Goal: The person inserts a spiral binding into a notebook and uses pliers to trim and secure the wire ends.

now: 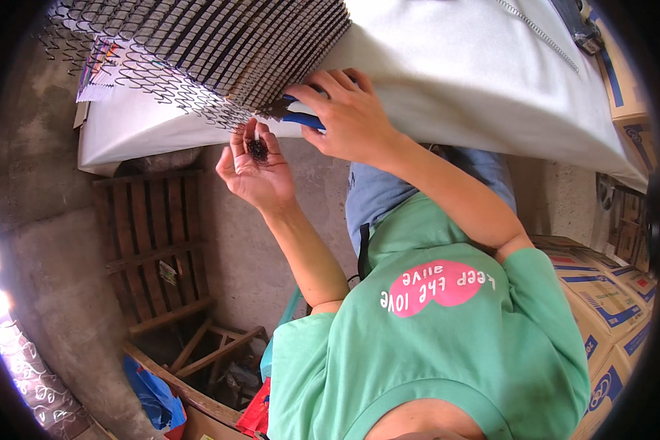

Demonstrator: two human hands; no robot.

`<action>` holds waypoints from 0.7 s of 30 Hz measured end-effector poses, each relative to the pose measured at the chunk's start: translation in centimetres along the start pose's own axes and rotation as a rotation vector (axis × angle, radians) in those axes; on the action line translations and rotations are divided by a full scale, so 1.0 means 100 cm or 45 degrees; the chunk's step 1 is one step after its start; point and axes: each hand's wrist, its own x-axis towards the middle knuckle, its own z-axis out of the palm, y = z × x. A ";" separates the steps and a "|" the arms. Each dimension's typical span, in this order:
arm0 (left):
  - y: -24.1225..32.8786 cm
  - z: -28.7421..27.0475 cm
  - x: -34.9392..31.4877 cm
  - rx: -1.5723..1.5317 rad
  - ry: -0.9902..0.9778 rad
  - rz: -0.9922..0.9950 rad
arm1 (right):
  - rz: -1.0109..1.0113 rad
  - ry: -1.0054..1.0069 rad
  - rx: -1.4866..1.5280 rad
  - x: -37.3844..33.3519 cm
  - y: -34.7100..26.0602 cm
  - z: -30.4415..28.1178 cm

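Note:
My left hand [257, 172] is cupped palm-up just below the table edge, holding a small heap of dark metal clips [257, 150]. My right hand [348, 117] grips blue-handled pliers [301, 117] whose jaws meet the lower edge of a stack of wire spring mesh [220, 44]. The mesh lies on a white-covered table [455, 66], its hooked wire ends hanging over the near edge. My hands are a few centimetres apart.
A wooden pallet [158, 242] leans on the concrete floor at left, with wood scraps and blue and red bags [154, 400] below it. Cardboard boxes [601, 293] are stacked at right. A coiled wire [539, 29] lies on the table's far right.

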 end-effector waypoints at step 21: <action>0.008 0.010 0.004 0.934 -0.125 0.471 | 0.180 -0.250 0.103 -0.003 0.006 -0.009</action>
